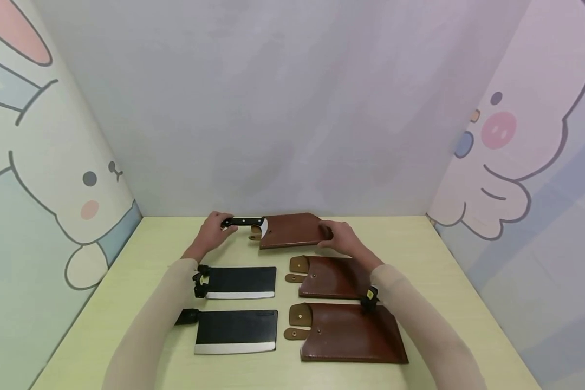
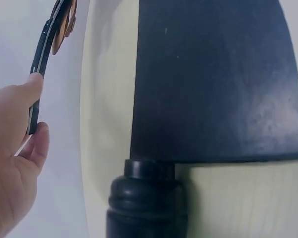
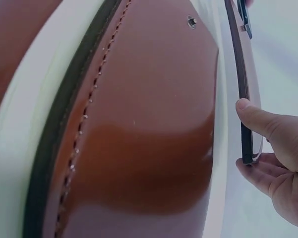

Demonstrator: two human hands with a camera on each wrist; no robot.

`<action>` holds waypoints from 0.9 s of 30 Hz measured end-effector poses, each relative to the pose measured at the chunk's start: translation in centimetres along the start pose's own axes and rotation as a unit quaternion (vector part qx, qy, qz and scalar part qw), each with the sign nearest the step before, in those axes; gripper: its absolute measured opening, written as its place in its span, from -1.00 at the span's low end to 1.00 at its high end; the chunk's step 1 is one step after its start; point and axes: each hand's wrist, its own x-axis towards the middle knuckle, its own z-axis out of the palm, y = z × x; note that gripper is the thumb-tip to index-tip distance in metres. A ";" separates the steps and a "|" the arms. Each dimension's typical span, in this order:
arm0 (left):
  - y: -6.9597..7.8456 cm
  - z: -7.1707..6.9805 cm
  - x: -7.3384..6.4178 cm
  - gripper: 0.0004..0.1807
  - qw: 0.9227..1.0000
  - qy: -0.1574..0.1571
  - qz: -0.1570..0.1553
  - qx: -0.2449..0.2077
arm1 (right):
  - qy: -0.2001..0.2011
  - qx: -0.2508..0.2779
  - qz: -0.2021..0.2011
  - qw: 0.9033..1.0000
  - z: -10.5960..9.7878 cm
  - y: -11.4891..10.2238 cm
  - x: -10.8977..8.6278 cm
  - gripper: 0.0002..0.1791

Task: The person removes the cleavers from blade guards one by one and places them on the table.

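At the back of the table my left hand (image 1: 212, 234) grips the black riveted handle of a cleaver (image 1: 244, 221). Most of its blade is hidden inside a brown leather sheath (image 1: 292, 231); only a curved silver part by the handle shows. My right hand (image 1: 342, 238) pinches the far right end of that sheath. In the left wrist view, thumb and fingers close round the handle (image 2: 38, 74). The right wrist view has the sheath (image 3: 244, 84) edge-on, thumb on one side and fingers under its end. Two brown straps (image 1: 255, 233) hang at the sheath's mouth.
Two black-bladed cleavers lie nearer me on the left, one in the middle row (image 1: 242, 280) and one in front (image 1: 236, 327). To their right lie two brown sheaths, a middle one (image 1: 333, 276) and a front one (image 1: 353, 333), partly under my right forearm. A pale wall (image 1: 283, 108) stands behind.
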 end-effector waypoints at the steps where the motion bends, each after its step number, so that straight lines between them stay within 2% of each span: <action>1: 0.1 0.0 0.0 -0.46 1.000 0.002 0.002 -0.001 | 0.004 0.004 0.000 1.000 -0.1 0.0 -0.1 -0.22; 5: 0.2 -0.2 -0.3 -0.48 1.000 0.011 0.017 0.004 | 0.019 0.024 0.001 1.000 -0.4 -0.2 -0.5 -0.21; 12: 0.2 -0.2 -0.5 -0.54 0.998 0.011 0.053 0.040 | 0.023 0.042 0.001 0.999 -0.8 -0.3 -1.2 -0.13; 20: 0.5 -0.7 -1.6 -0.56 0.996 0.012 0.065 0.052 | -0.011 0.038 -0.011 0.999 -0.9 -0.2 -1.8 0.05; 27: 0.8 -1.1 -2.3 -0.51 0.997 0.005 0.064 0.050 | -0.002 0.042 -0.035 0.999 -0.7 -0.4 -2.4 0.11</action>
